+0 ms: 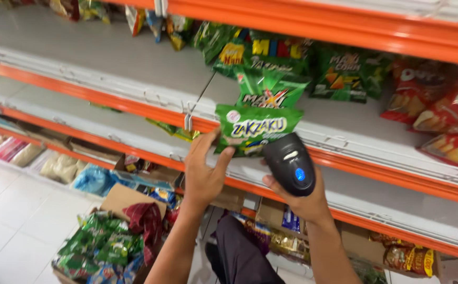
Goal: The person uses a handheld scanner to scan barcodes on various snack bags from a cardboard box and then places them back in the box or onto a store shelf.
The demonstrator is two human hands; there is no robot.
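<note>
Here, green snack bag (256,129) held level, long axis sideways, black scanner (290,164) aimed up at it

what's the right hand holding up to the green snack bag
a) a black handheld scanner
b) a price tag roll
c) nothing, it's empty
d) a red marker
a: the right hand grips a black handheld scanner with a blue light on it, held right beside the green snack bag that the left hand holds up in front of the orange-edged shelf.

You've got a green snack bag (255,129) with white lettering, a black scanner (290,164) glowing blue, orange shelf rails (344,26), red bags (444,115) off right
</note>
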